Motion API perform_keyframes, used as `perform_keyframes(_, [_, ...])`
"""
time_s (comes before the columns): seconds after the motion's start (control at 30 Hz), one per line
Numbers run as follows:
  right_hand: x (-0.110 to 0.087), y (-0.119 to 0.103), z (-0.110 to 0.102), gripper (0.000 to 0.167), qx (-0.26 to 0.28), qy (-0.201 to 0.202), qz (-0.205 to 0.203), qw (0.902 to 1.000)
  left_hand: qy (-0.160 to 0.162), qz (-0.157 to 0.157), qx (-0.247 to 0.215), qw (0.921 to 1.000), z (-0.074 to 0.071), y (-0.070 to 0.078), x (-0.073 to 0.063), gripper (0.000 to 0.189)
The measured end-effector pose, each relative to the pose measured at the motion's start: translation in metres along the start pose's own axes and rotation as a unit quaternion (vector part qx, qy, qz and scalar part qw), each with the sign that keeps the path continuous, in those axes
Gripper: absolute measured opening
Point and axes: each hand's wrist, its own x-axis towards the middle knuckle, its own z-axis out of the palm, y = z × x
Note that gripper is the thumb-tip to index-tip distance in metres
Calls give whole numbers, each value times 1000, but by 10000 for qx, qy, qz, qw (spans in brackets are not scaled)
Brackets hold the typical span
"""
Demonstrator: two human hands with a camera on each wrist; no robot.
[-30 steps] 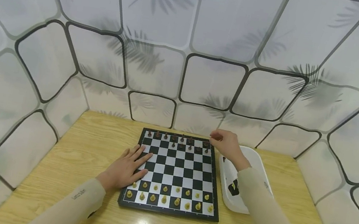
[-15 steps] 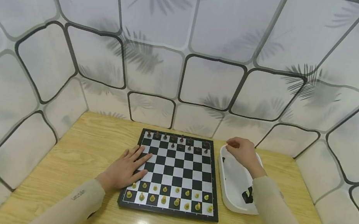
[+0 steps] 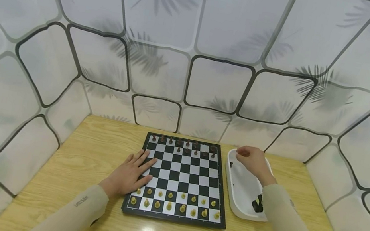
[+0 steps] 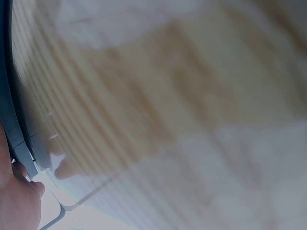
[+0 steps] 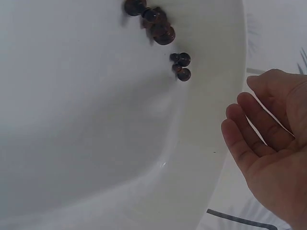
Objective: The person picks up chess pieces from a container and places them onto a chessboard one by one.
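My left hand (image 3: 129, 174) rests flat with spread fingers on the left edge of the black-and-white chessboard (image 3: 174, 175). Its fingers show only partly in the left wrist view's lower left corner (image 4: 21, 203). Over the far end of a white tray (image 3: 236, 212) is my right hand (image 3: 254, 161), fingers loosely bent with nothing between them. In the right wrist view several dark chess pieces (image 5: 163, 34) lie in the tray along its wall, apart from the fingertips (image 5: 231, 125). Yellow chess pieces (image 3: 169, 206) fill the board's two near rows; dark red chess pieces (image 3: 187, 144) stand in the two far rows.
A small black item with a yellow patch (image 3: 257, 204) lies in the tray beside the right sleeve (image 3: 284, 220). The wooden table (image 3: 105, 135) ends at a patterned wall covering (image 3: 156, 113) behind the board and at both sides.
The right hand has moved right, from the board's far right corner to over the tray, then slightly down. The left hand and the board stay put.
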Motion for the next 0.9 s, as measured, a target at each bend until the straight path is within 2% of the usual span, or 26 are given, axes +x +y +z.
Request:
perform_keyframes(0.63, [5,20,24,21,113,-267,-139,9995,55,37,-2,10000,1,-1,-1,68])
perform_keyframes(0.9, [5,23,29,25,24,-444,-211,9988,49,38,-28,10000,1,-1,-1,68])
